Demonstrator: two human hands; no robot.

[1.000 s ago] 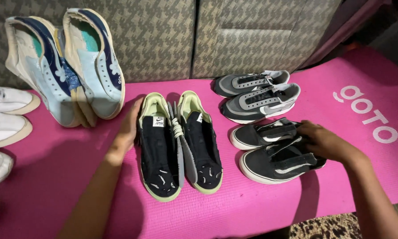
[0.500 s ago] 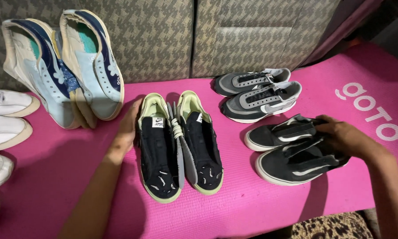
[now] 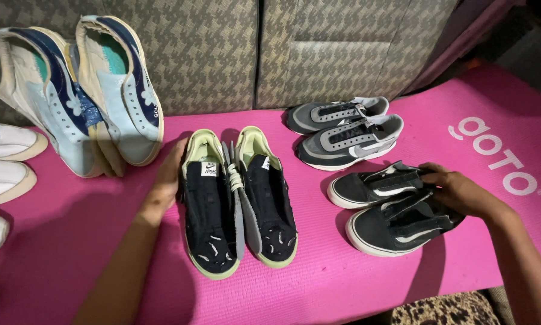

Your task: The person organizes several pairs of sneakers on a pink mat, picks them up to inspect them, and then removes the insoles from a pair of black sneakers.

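My left hand (image 3: 165, 183) rests against the left side of a pair of dark navy shoes with pale green soles (image 3: 237, 201), lying side by side in the middle of a pink mat (image 3: 72, 222). My right hand (image 3: 454, 189) grips the heel end of a pair of black shoes with white soles (image 3: 387, 210) at the right, toes pointing left. Its fingers curl over the shoes' openings.
A grey pair of shoes (image 3: 345, 129) lies behind the black pair. A light blue and navy pair (image 3: 81, 93) leans against the patterned sofa front (image 3: 222, 54) at the back left. White shoes (image 3: 6, 159) line the left edge. A patterned rug (image 3: 445, 310) lies past the mat's near edge.
My right hand has slid the black pair to the right along the mat and keeps hold of it. My left hand has stayed at the navy shoes.
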